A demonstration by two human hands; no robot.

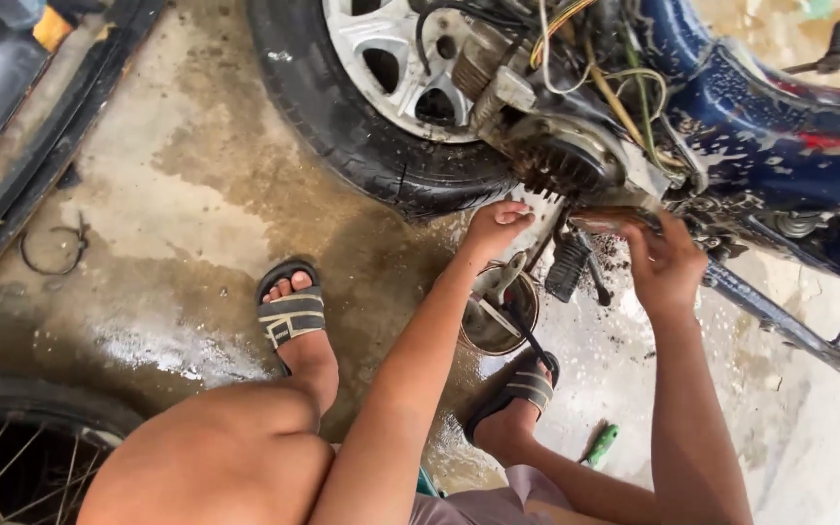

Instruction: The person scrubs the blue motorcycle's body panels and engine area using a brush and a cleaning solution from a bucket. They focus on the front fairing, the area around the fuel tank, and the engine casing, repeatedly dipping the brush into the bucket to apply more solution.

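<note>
Down on wet concrete floor [196, 194], I am squatting beside a blue motorcycle [780, 136], both arms stretched toward its engine [576, 160]. My left hand [494, 226] is curled loosely, fingers bent against the underside of the dirty finned engine case, just below the front tyre [362, 146]; I cannot tell whether it holds anything. My right hand [668, 262] is raised with fingers closed around a part under the engine, near the black footpeg [568, 267]; what it grips is hidden by the fingers. Between my hands, lower down, a round metal bowl [500, 311] sits on the floor with tools inside. My feet wear striped sandals [292, 313]. A green-handled screwdriver [600, 444] lies near my right foot.
</note>
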